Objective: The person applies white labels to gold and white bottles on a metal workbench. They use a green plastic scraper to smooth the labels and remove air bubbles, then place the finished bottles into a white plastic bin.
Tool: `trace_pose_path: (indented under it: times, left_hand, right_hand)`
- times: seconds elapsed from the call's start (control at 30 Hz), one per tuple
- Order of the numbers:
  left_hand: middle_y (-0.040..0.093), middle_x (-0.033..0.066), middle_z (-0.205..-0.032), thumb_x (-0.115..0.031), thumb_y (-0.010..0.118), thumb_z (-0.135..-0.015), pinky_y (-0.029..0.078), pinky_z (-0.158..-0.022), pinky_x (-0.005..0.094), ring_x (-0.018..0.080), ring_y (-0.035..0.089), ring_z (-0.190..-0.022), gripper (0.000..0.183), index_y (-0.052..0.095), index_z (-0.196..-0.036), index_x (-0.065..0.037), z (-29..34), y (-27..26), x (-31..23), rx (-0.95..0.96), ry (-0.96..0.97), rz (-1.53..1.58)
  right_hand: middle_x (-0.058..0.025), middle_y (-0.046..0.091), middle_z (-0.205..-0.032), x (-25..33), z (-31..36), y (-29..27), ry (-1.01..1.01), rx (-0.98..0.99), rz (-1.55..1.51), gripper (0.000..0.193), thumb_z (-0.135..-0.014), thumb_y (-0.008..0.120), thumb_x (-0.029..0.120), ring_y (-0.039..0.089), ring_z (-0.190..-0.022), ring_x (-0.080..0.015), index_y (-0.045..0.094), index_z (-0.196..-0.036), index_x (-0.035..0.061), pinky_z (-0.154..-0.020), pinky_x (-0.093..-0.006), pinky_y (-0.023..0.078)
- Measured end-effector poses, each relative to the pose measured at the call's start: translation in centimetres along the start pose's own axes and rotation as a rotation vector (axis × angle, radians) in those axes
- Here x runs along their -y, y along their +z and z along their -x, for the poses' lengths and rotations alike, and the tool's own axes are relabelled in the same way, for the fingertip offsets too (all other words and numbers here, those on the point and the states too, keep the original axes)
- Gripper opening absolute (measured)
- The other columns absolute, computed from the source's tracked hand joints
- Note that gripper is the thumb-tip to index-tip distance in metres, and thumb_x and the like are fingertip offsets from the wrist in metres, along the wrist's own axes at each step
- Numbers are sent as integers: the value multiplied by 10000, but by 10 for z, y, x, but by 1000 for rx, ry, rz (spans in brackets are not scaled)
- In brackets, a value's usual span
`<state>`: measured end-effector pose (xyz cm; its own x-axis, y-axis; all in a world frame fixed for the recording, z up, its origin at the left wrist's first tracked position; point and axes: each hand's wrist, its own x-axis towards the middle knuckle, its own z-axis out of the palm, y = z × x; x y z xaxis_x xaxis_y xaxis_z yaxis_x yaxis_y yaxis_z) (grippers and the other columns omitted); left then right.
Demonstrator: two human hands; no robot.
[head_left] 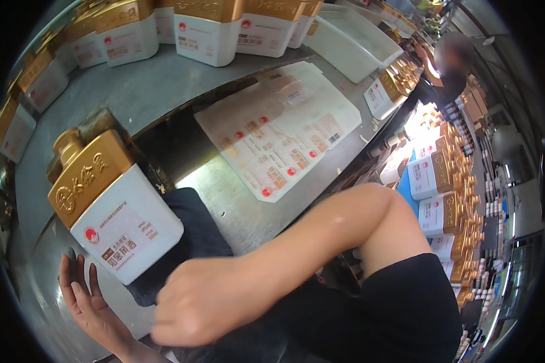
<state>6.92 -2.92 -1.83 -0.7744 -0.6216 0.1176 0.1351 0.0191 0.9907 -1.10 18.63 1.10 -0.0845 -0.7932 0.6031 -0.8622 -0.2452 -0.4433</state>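
A flat white bottle with a gold shoulder and neck (124,209) lies tilted in front of me on a dark cloth (191,221), its neck against a worn grey-brown pad (103,124). A pale label with red and brown print shows on its white face. At the lower left, my left hand (94,305) is open, palm up, fingers stretched beside the bottle's lower left side and apart from it. My right hand (203,299) is closed just off the bottle's base, slightly blurred. Its fingers curl underneath, so anything inside them is hidden.
A sheet of printed stickers (278,133) lies on the metal table (224,212) beyond a dark gap. More bottles (206,33) line the back, and others stand in rows at the right (436,175). A white bin (351,45) and another person (448,66) are farther off.
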Motion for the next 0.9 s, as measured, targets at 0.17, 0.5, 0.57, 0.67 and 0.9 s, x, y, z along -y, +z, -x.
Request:
trace_pose_path:
  times: [0.17,0.5,0.57,0.67,0.9]
  left_hand:
    - [478,132,-1394,-162,412,-1014,395,-1072,383,237,486,-1263,415,435,-1373,44,-13,-3,7,33,-12,-33]
    - [541,137,-1327,-154,460,-1018,461,-991,312,183,567,-1176,400,429,-1381,11,-40,1,12,-22,-85,-49]
    - [550,129,-1313,-156,461,-1019,464,-981,305,173,577,-1157,406,420,-1385,14,-43,-2,14,-37,-73,-77]
    - [562,115,-1292,-154,459,-1020,469,-965,295,160,588,-1130,411,409,-1391,16,-43,-6,16,-42,-61,-94]
    - [593,97,-1234,-139,468,-1016,478,-938,277,141,602,-1089,358,461,-1340,15,-41,-2,15,-2,-24,-65]
  right_hand:
    - [-11,653,-957,-78,101,-130,925,-313,-406,183,-957,592,240,629,-866,-108,648,-1044,89,-806,-284,491]
    - [-83,683,-1092,-217,219,-221,1186,196,698,270,-912,593,264,637,-966,-298,681,-1164,222,-867,-365,494]
    - [-102,609,-1274,-239,218,-235,1239,389,663,378,-906,610,336,578,-1126,-313,623,-1265,217,-993,-367,446]
    - [-121,578,-1318,-252,218,-251,1064,290,549,521,-851,667,429,524,-1219,-313,591,-1299,175,-1041,-375,403]
    - [-107,592,-1301,-260,210,-249,1174,305,355,574,-777,722,461,531,-1208,-276,617,-1261,169,-1018,-371,415]
